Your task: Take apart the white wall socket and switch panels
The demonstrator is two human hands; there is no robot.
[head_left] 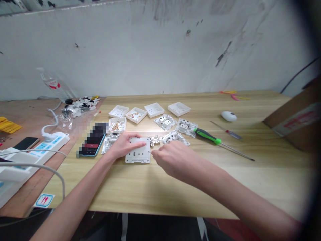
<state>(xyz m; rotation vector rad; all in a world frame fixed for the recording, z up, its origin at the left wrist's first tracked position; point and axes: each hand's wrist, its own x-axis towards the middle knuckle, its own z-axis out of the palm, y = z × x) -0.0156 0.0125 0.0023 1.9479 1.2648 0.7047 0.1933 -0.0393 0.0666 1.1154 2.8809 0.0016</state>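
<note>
A white wall-socket faceplate (140, 154) with slots and small holes is tilted up above the table, held by my left hand (127, 144). The thumb of that hand lies across its face while the other fingers go behind it. My right hand (173, 157) is closed in a pinch at the plate's right edge; whatever its fingertips hold is too small or hidden to make out. Just behind the plate lie small metal parts (154, 140). A socket back with metal fittings (174, 136) sits beyond my right hand, and another (107, 143) lies left of my left hand, partly covered.
Several white trays (154, 109) stand behind, one holding brass pieces (117, 126). To the right lie a green-black screwdriver (208, 136), a thinner screwdriver (233, 134) and a white mouse (229, 116). A phone (94, 142) and a power strip (47, 147) are on the left.
</note>
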